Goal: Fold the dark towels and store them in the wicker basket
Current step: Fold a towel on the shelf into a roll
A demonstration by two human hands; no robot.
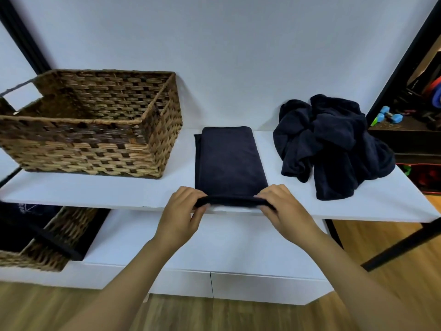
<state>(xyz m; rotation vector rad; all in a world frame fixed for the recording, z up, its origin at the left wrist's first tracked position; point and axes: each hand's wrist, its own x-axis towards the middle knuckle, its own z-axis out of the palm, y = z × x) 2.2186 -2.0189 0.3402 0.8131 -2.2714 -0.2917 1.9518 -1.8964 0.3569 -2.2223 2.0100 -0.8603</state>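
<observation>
Folded towel (228, 161) lengthwise front-back; hands (232, 209) pinch near end.

Brightness: even, soft indoor light, bright on the white shelf (119, 192) and wall (238, 56).
Shadows: a faint one just beyond the pinched edge, under the folded towel (228, 158); a darker one beneath the wicker basket (90, 130), left of the grip.
Glare: none visible.
Dark detail: the crumpled towels (334, 144), right of the grip, nearly lose their folds.
Distortion: wide-angle bending at the edges; forearms stretch toward the camera.
Sharpness: slightly soft overall.
</observation>
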